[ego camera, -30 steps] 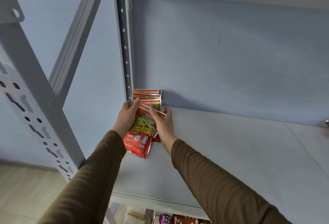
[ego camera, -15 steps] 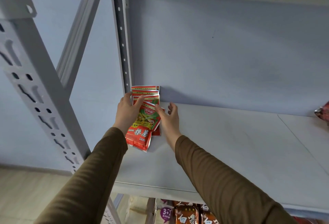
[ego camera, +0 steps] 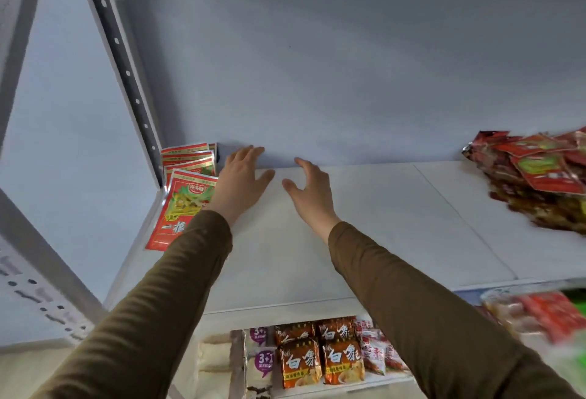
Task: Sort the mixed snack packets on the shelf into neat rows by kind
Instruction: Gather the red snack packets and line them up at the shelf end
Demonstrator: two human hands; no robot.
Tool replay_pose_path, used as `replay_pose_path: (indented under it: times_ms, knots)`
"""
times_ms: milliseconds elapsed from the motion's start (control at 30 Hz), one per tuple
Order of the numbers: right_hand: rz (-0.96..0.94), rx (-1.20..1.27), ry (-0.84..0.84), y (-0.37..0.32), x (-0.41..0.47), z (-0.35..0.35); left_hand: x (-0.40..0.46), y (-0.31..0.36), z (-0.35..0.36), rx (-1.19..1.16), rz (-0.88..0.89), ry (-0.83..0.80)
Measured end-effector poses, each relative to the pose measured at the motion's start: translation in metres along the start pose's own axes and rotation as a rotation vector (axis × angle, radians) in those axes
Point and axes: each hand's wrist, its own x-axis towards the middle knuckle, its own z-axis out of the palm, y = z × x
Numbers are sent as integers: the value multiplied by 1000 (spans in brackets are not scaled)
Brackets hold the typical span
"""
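A row of red and green snack packets [ego camera: 185, 189] lies overlapped in the back left corner of the white shelf [ego camera: 364, 240], against the upright post. My left hand [ego camera: 239, 181] hovers just right of that row, fingers spread, holding nothing. My right hand [ego camera: 309, 191] is beside it over the bare shelf, fingers spread and empty. A mixed heap of red and brown packets [ego camera: 536, 183] lies at the shelf's right end, far from both hands.
A perforated grey post [ego camera: 126, 72] bounds the shelf on the left. The lower shelf holds orange noodle packs [ego camera: 320, 354], purple-labelled packs [ego camera: 261, 360] and red packets [ego camera: 377, 354]. Blurred red packets [ego camera: 539, 316] sit at the lower right.
Both hands have let go of the red packet row and moved right, away from it. The view has swung right and down, bringing the heap at the right end into sight.
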Motion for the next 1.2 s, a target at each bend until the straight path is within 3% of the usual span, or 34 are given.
replay_pose_path:
  times_ms: [300, 500, 733, 1200]
  knots:
    - [-37, -565, -38, 109, -16, -189, 16, 160, 111, 87, 165, -175]
    - [-63, -768, -75, 170, -16, -300, 20, 267, 169, 126, 211, -198]
    - [-42, -797, -49, 223, -2, -382, 38, 353, 217, 159, 252, -217]
    - [26, -805, 33, 295, 30, -480, 89, 453, 300, 107, 327, -270]
